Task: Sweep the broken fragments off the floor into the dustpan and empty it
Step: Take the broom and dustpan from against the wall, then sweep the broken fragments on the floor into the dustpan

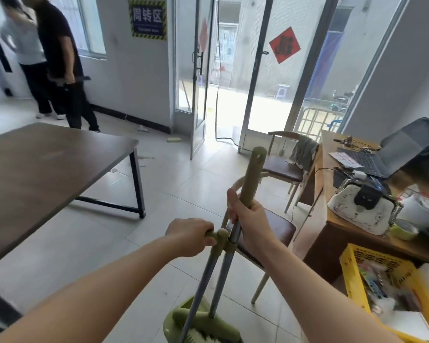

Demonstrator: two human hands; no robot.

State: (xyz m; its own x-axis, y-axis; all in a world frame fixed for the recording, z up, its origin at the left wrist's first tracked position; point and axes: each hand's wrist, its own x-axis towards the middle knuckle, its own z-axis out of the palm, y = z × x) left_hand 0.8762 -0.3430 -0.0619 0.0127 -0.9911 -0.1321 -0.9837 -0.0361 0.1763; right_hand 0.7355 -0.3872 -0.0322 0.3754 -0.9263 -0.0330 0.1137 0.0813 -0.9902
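The dustpan (183, 323) stands on the floor with the broom (252, 174) in it. The left hand (190, 240) is closed on the dustpan grip, the right hand (245, 219) on the broom handle. Both look light and stiff. Fragments (144, 158) lie near the door.

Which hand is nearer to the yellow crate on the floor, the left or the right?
The right. The right hand grips the green broom handle, on the same side as the yellow crate. The left hand holds the dustpan handle, farther from it.
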